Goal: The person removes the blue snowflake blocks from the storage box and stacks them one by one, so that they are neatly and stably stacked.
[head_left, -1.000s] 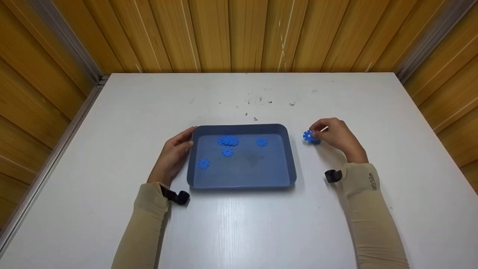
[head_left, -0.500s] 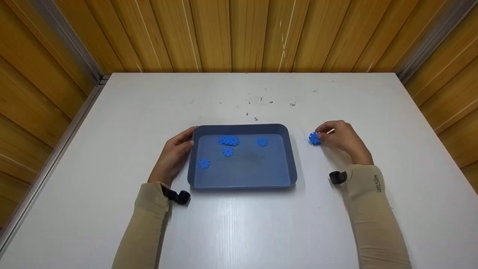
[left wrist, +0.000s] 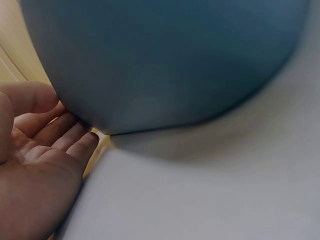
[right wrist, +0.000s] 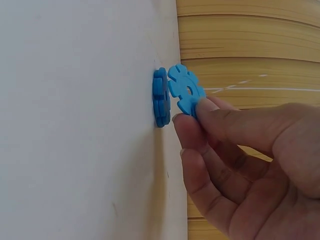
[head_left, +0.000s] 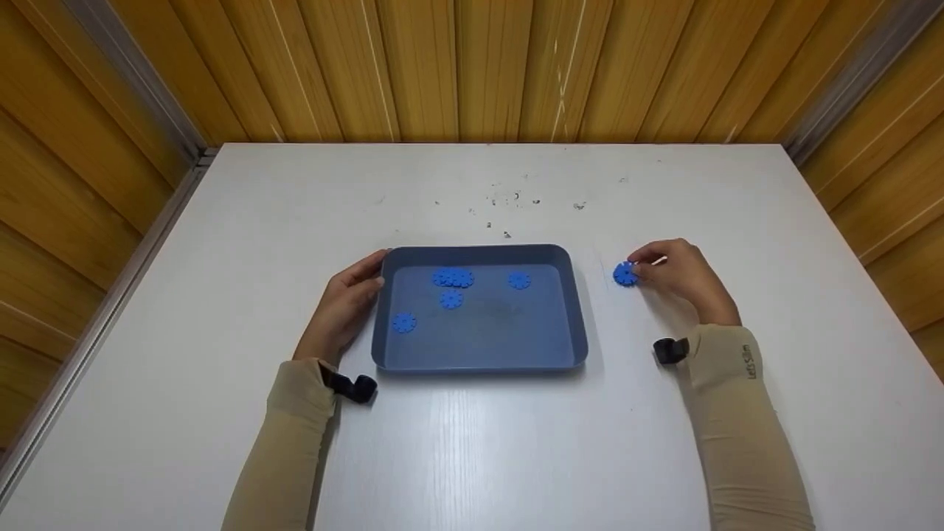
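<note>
Pinching one blue notched disc (right wrist: 183,90) between thumb and forefinger of the right hand (head_left: 682,280), with the other fingers bent inward below. Holding that disc tilted just over a short stack (right wrist: 160,97) of like discs, laid flat on the white table (head_left: 472,450); impossible to tell from this angle about contact between disc and stack. Placed, in the head view, between two and three o'clock from the middle of the blue-grey tray (head_left: 509,335), outside its rim and well apart from the left hand (head_left: 341,306). Touching the tray's outer wall between nine and ten o'clock with thumb and loosely bent fingers of that left hand, relaxed and without a firm grip in sight. Showing inside the tray, toward eleven o'clock, an overlapping cluster (head_left: 453,278) of blue discs, too merged to count; just beside it, at the cluster's six o'clock, a single disc (head_left: 450,299); toward two o'clock, a lone disc (head_left: 519,280); and between eight and nine o'clock, near the wall, an outlying disc (head_left: 404,322). Wearing beige sleeves (head_left: 291,442), with a black camera at three o'clock of the left cuff and nine o'clock of the right. Backed at twelve o'clock by wood-patterned panels (head_left: 487,74).
</note>
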Motion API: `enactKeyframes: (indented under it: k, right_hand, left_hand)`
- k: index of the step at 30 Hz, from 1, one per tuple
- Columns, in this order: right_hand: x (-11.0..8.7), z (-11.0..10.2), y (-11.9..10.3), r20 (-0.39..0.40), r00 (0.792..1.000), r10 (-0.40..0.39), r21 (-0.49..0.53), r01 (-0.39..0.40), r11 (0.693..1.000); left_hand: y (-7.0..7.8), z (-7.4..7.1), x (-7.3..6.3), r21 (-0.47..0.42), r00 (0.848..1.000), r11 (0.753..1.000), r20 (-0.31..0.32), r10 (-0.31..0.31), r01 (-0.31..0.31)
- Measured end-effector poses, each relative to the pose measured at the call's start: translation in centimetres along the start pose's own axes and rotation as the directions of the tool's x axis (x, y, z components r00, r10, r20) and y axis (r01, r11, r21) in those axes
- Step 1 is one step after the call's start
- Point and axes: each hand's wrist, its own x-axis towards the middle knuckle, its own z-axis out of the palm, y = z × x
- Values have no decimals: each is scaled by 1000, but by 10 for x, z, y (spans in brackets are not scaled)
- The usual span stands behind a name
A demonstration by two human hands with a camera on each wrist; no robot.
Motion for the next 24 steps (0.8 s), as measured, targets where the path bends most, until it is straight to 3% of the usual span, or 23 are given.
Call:
enactKeyframes:
  k: [24]
  right_hand:
    - [-1, 1, 2, -5, 999, 42, 13, -42, 999]
  left_hand:
    - [2, 0, 0, -10, 1000, 1000, 5, -23, 23]
